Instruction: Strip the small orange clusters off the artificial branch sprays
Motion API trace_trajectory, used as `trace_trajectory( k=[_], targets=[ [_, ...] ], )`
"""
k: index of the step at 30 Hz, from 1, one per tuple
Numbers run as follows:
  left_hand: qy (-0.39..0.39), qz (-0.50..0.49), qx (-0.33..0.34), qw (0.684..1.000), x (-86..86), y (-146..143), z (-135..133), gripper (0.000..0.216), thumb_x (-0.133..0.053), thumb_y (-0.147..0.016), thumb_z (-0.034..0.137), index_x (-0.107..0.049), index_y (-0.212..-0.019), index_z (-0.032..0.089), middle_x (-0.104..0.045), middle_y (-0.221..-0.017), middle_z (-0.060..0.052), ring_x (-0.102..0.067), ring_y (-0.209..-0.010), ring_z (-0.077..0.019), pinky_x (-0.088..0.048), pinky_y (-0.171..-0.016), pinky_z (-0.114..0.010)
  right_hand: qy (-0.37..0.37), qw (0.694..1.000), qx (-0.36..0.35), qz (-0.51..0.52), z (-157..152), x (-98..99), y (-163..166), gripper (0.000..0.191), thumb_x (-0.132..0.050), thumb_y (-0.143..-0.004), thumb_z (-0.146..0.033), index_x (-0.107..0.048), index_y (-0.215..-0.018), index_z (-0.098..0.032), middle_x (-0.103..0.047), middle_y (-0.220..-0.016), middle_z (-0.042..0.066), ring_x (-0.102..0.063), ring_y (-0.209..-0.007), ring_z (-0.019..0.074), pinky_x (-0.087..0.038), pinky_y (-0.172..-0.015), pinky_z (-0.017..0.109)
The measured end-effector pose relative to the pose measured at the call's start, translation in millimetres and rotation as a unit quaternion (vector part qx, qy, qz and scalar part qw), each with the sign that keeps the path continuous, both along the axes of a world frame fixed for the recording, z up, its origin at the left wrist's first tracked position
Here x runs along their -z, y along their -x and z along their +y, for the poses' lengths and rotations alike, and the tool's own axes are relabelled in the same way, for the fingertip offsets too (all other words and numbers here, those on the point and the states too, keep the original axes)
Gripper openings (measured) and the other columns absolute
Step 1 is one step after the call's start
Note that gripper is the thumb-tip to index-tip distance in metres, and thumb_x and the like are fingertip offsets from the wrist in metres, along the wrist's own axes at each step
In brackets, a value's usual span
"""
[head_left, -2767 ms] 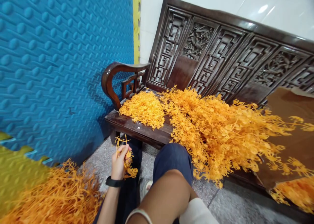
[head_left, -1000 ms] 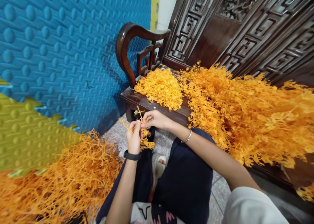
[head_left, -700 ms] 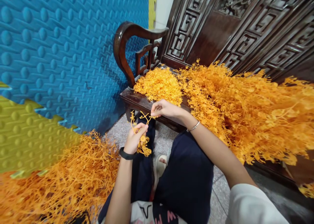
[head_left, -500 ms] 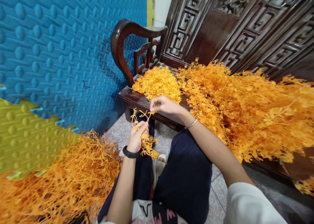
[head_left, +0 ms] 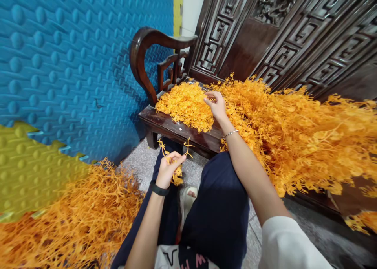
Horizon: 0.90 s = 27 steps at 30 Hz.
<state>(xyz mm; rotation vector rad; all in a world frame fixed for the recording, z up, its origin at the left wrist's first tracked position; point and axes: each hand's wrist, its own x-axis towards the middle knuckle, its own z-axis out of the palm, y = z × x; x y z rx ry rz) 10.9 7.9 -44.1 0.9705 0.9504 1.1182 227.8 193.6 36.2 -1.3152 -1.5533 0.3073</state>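
My left hand, low over my knees, pinches a thin orange branching plant sprig that looks artificial. Its forked ends stick up past the fingers, and a tuft hangs under the hand. My right hand reaches over the bench, thumb and fingers apart, with nothing visible in it. Below and beside it spreads a heap of small orange plant pieces. To the right of that hand lies a large pile of long orange branches.
A dark carved wooden bench has a curved armrest at its left end. Blue foam matting covers the left side. At lower left lies a mass of bare-looking orange stems.
My right hand has moved away from the sprig, up and right to the heap on the bench, and its fingers have opened. My left hand still holds the sprig.
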Motion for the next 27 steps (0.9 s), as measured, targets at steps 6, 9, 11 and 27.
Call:
trace_trajectory(
  k=[6, 9, 11, 27],
  targets=[
    [-0.002, 0.03, 0.013, 0.999, -1.9, 2, 0, 0.028, -0.068, -0.066, 0.036, -0.052, -0.058, 0.015, -0.04, -0.049, 0.006, -0.033, -0.045, -0.0044, -0.024, -0.045, -0.019, 0.028, 0.997, -0.067, -0.026, -33, -15.6, 22, 0.024, -0.058, -0.075, -0.038, -0.059, -0.087, -0.016, -0.058, -0.101, 0.008, -0.055, -0.096, 0.0173, -0.046, -0.08, 0.032],
    [-0.01, 0.029, -0.002, 1.0, -4.8, 3, 0, 0.026, -0.069, -0.066, 0.036, -0.053, -0.061, 0.015, -0.04, -0.049, 0.006, -0.033, -0.045, -0.0046, -0.024, -0.045, -0.019, 0.149, 0.952, -0.265, -0.015, -71, -29.0, 53, 0.022, -0.054, -0.08, -0.035, -0.059, -0.083, -0.014, -0.062, -0.079, 0.005, -0.059, -0.076, 0.0121, -0.046, -0.076, 0.028],
    [-0.02, 0.023, -0.012, 0.999, -6.3, 5, 1, 0.024, -0.071, -0.063, 0.034, -0.054, -0.064, 0.016, -0.04, -0.049, 0.007, -0.035, -0.045, -0.0046, -0.026, -0.046, -0.018, 0.189, 0.919, -0.341, -0.051, -93, -33.2, 73, 0.021, -0.054, -0.08, -0.034, -0.06, -0.08, -0.013, -0.063, -0.076, 0.003, -0.058, -0.073, 0.0104, -0.045, -0.074, 0.025],
    [0.173, -0.197, -0.116, 0.958, -6.1, 16, 10, 0.062, -0.043, -0.066, 0.074, -0.057, -0.074, 0.014, -0.055, -0.06, -0.001, -0.05, -0.045, -0.0097, -0.039, -0.041, -0.023, 0.187, 0.934, -0.279, -0.125, -107, -33.2, 95, 0.024, -0.056, -0.08, -0.03, -0.055, -0.065, -0.011, -0.051, -0.061, -0.001, -0.044, -0.058, 0.0054, -0.035, -0.059, 0.02]
  ],
)
